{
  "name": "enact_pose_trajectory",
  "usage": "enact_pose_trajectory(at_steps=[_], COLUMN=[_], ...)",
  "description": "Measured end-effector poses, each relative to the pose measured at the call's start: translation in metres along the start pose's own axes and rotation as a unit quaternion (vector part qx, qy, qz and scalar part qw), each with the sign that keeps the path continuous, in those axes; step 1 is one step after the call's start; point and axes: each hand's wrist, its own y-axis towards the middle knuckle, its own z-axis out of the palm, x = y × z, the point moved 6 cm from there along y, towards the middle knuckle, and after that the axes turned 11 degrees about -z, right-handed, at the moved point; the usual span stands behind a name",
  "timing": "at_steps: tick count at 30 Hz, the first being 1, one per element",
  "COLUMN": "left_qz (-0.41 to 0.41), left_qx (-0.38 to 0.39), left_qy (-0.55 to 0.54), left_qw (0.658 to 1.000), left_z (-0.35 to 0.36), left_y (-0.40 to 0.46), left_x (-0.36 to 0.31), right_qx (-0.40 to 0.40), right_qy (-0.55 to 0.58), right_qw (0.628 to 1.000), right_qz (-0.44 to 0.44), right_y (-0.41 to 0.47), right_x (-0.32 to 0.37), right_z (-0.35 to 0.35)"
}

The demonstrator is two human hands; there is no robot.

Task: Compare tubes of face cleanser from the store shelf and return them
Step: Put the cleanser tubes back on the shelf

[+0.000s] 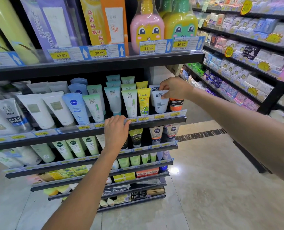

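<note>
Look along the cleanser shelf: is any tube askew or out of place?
Only the front L'Oreal tube, which the right hand pinches at its top. It stands in its row, not quite seated. The left hand rests on the shelf edge.

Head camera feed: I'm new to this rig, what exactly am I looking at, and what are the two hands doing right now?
There is no machine: a person wears one wide-angle camera on the head, looking down at their own bare arms. The right hand pinches the top of a white L'Oreal Men tube standing in the front row of a store shelf. The left hand rests on that shelf's front rail, holding nothing. Beside the white tube stand a yellow tube and an orange tube.
</note>
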Motion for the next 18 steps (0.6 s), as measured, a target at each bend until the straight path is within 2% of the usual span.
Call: enact_pose_trajectory(at_steps=[18], left_qz=[-0.003], left_qx=[0.003], left_qy=[0.002], left_qw=[1.000], left_z=[-0.0022], left_y=[-0.0011], left_x=[-0.0018], right_qx=[-0.013], right_qy=[0.013], right_qw=[1.000], right_qz=[0.003], right_y=[0.0014], right_x=[-0.0038], right_z=[0.0055])
